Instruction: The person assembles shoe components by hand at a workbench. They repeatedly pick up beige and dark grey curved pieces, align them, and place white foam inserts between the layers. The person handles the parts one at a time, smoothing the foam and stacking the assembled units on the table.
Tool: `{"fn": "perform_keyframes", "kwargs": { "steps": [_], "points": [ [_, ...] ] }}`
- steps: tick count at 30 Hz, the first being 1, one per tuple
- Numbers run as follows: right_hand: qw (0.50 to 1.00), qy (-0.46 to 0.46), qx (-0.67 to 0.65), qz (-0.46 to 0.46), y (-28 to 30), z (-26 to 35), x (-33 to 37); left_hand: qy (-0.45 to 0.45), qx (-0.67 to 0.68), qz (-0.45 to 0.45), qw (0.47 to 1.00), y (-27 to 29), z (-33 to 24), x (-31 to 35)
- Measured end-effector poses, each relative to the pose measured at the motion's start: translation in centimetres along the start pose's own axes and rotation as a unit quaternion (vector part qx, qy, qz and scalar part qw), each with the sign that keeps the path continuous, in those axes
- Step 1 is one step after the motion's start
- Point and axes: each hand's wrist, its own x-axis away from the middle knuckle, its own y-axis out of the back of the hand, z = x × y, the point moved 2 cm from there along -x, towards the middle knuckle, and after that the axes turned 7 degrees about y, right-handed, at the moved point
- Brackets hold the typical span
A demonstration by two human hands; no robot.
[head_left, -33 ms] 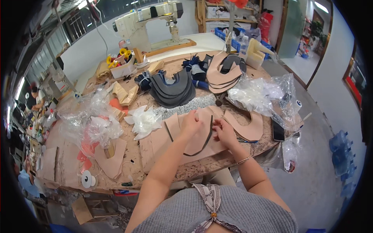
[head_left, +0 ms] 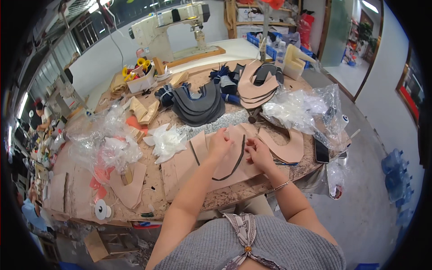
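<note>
Tan leather-like sheets (head_left: 184, 170) lie before me at the table's near edge, with a curved, dark-edged tan piece (head_left: 229, 163) on top. My left hand (head_left: 219, 145) is closed at the upper part of this piece, its fingertips pinched on the material. Just right of the dark edge, my right hand (head_left: 259, 155) has bent fingers, with the thumb held apart from them. I see nothing in its grasp. A U-shaped tan piece (head_left: 291, 150) lies beside my right hand. Beyond my hands sits a stack of dark grey U-shaped pieces (head_left: 198, 110).
Crumpled clear plastic (head_left: 105, 139) spreads on the left, more plastic film (head_left: 297, 108) on the right. A phone (head_left: 321, 150) lies near the right edge, a white spool (head_left: 102, 209) at the left front. A sewing machine (head_left: 157, 36) stands behind; tan U-shaped pieces (head_left: 256, 92) are stacked back right.
</note>
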Motion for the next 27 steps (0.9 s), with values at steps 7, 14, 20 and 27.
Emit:
{"fn": "perform_keyframes", "kwargs": {
  "steps": [7, 14, 20, 27],
  "points": [
    [0.995, -0.077, -0.061, 0.036, 1.1, 1.5, -2.8, -0.016, 0.21, 0.055, 0.976, -0.4, 1.5, 0.6],
    [0.967, -0.094, -0.191, 0.14, 1.4, 0.9, -3.5, -0.002, 0.279, 0.081, 0.957, 0.4, 2.0, 1.8],
    [0.971, -0.022, -0.181, 0.155, 1.5, 2.0, -2.3, -0.037, 0.293, 0.088, 0.951, 0.8, 0.8, 2.3],
    [0.927, -0.069, -0.326, 0.172, 0.6, 0.2, -2.2, -0.207, 0.267, 0.035, 0.941, 1.5, -0.2, 2.6]
  ]
}}
